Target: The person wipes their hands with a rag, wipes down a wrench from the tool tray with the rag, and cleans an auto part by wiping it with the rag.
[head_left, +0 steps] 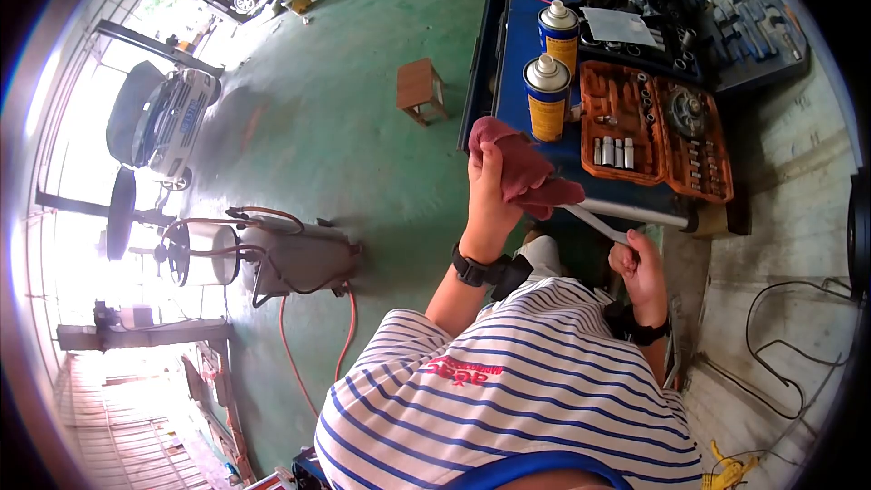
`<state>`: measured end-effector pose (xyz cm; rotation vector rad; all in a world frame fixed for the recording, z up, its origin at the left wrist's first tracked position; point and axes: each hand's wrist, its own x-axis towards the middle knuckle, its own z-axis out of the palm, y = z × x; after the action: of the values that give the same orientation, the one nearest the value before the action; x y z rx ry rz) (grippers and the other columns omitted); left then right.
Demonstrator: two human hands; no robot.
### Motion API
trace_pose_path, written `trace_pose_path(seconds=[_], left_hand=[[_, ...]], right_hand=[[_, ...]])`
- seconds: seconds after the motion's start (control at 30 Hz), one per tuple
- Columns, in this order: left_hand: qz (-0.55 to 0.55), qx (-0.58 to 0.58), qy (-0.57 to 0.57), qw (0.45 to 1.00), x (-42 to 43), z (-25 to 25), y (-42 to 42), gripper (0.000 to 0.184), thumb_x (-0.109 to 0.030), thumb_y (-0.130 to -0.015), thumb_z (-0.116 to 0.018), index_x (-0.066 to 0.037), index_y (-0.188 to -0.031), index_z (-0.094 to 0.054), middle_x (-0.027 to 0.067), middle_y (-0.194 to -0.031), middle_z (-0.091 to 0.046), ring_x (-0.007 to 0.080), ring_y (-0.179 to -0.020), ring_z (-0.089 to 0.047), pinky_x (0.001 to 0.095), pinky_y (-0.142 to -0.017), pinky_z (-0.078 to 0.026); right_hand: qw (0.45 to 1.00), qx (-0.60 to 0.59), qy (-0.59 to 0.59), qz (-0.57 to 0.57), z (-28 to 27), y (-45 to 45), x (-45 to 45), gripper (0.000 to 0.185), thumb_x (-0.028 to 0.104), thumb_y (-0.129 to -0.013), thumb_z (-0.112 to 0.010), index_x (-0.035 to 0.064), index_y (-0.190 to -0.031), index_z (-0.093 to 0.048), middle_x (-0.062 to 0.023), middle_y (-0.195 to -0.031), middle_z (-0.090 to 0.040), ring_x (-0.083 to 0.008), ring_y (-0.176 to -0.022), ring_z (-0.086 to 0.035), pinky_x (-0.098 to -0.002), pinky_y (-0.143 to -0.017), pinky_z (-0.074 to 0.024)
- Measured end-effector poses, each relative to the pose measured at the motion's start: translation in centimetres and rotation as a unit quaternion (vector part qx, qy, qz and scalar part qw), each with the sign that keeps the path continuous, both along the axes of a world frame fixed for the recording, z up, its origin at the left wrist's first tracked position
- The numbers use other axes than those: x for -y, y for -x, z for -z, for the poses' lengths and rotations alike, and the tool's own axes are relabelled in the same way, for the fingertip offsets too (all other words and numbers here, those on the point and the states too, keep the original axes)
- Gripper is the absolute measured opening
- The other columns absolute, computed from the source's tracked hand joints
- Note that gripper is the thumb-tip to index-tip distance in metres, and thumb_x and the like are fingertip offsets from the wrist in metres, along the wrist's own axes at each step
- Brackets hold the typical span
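Note:
A dark red cloth (519, 163) is bunched in my left hand (488, 195), whose fingers wrap round it. From the cloth's lower right comes a slim grey metal tool (594, 222), probably a wrench; its other end is hidden in the cloth. My right hand (640, 265) is closed on the tool's free end. Just beyond the cloth stand two spray cans, the nearer one (547, 100) and the farther one (559, 32), on the blue cart top (514, 54). An open orange socket case (626, 141) lies to their right.
Behind the orange case are a dark tool tray (635, 32) and a grey tool case (748, 14). A wooden stool (420, 89) stands on the green floor. A grey tank (304, 254) with red hoses is at left. Cars stand at far left; a wall runs along the right.

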<state>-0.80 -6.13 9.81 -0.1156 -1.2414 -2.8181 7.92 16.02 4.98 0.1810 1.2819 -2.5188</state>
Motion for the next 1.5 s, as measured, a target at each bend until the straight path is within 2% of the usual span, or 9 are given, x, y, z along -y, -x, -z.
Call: trace_pose_path(seconds=[0.43,0.53,0.6,0.7,0.87,1.13,1.27,1.33,1.5], left_hand=[[-0.001,0.084,-0.053,0.995,-0.2,-0.4,1.8,0.061,-0.064,-0.094,-0.042,-0.004,-0.102,-0.047,0.0099,-0.083,-0.057,0.0218,-0.065,-0.056,0.0360,-0.062,-0.051],[0.015,0.097,-0.054,0.994,-0.3,-0.1,2.0,0.058,-0.062,-0.098,-0.036,-0.005,-0.092,-0.048,0.0106,-0.073,-0.056,0.0222,-0.062,-0.058,0.0363,-0.058,-0.053],[0.000,0.125,-0.056,0.991,-0.8,-0.6,1.9,0.056,-0.059,-0.099,-0.035,-0.005,-0.093,-0.048,0.0108,-0.074,-0.057,0.0228,-0.064,-0.059,0.0369,-0.059,-0.054],[0.000,0.149,-0.066,0.987,-1.4,-0.8,1.7,0.052,-0.054,-0.101,-0.035,-0.004,-0.094,-0.049,0.0117,-0.077,-0.060,0.0245,-0.069,-0.062,0.0384,-0.062,-0.055],[0.087,0.088,0.061,0.990,-0.8,-0.7,1.4,0.047,-0.044,-0.104,-0.036,0.000,-0.103,-0.054,0.0168,-0.093,-0.067,0.0267,-0.082,-0.066,0.0394,-0.080,-0.056],[0.069,0.089,0.214,0.970,-0.2,-1.4,0.9,0.042,-0.033,-0.105,-0.035,0.003,-0.100,-0.056,0.0165,-0.091,-0.068,0.0199,-0.059,-0.066,0.0275,-0.052,-0.057],[0.126,0.124,0.129,0.976,-0.2,-1.3,0.8,0.037,-0.032,-0.105,-0.035,0.003,-0.105,-0.048,0.0208,-0.093,-0.066,0.0311,-0.042,-0.061,0.0323,-0.031,-0.049],[0.102,0.086,0.118,0.984,-0.5,-0.7,0.8,0.038,-0.031,-0.105,-0.035,0.004,-0.104,-0.048,0.0216,-0.094,-0.066,0.0311,-0.043,-0.061,0.0327,-0.032,-0.051],[0.094,0.067,0.110,0.987,-1.0,-0.3,0.9,0.038,-0.030,-0.104,-0.038,0.007,-0.102,-0.048,0.0243,-0.102,-0.064,0.0310,-0.046,-0.063,0.0338,-0.035,-0.054]], right_hand=[[0.888,-0.252,-0.383,0.016,-1.4,-2.3,0.0,0.025,0.019,-0.096,-0.057,-0.0010,-0.080,-0.062,-0.0062,-0.068,-0.054,-0.0117,-0.057,-0.049,-0.0260,-0.052,-0.0375],[0.766,-0.386,-0.508,0.077,-0.7,-1.7,0.0,0.015,0.015,-0.093,-0.062,0.0013,-0.086,-0.065,-0.0078,-0.077,-0.059,-0.0205,-0.064,-0.055,-0.0312,-0.056,-0.0429],[0.572,-0.433,-0.680,0.155,-0.9,-1.5,0.0,0.011,0.013,-0.091,-0.064,0.0035,-0.096,-0.068,-0.0073,-0.086,-0.064,-0.0268,-0.074,-0.060,-0.0364,-0.064,-0.0473],[0.523,-0.416,-0.714,0.210,-0.1,-1.0,-0.5,0.021,0.010,-0.091,-0.063,0.0046,-0.111,-0.068,-0.0076,-0.095,-0.065,-0.0261,-0.079,-0.062,-0.0360,-0.068,-0.0490],[0.520,-0.373,-0.722,0.263,0.9,-0.9,-1.7,0.034,0.007,-0.092,-0.061,0.0057,-0.126,-0.062,-0.0101,-0.098,-0.065,-0.0253,-0.082,-0.063,-0.0351,-0.068,-0.0501],[0.489,-0.370,-0.745,0.264,1.1,-0.8,-2.6,0.036,0.007,-0.091,-0.061,0.0068,-0.127,-0.061,-0.0097,-0.100,-0.064,-0.0257,-0.084,-0.063,-0.0362,-0.071,-0.0510],[0.523,-0.366,-0.728,0.250,-0.1,-0.8,-2.2,0.038,0.006,-0.091,-0.061,0.0075,-0.129,-0.060,-0.0098,-0.097,-0.063,-0.0249,-0.083,-0.063,-0.0344,-0.070,-0.0505],[0.687,-0.307,-0.620,0.223,-0.6,-0.7,-1.7,0.040,0.004,-0.092,-0.060,0.0072,-0.131,-0.057,-0.0105,-0.091,-0.061,-0.0225,-0.081,-0.062,-0.0308,-0.069,-0.0489],[0.887,-0.185,-0.400,0.141,-0.3,-1.5,-1.8,0.035,0.015,-0.097,-0.060,0.0050,-0.129,-0.058,0.0031,-0.077,-0.049,-0.0045,-0.063,-0.040,-0.0202,-0.056,-0.0358]])
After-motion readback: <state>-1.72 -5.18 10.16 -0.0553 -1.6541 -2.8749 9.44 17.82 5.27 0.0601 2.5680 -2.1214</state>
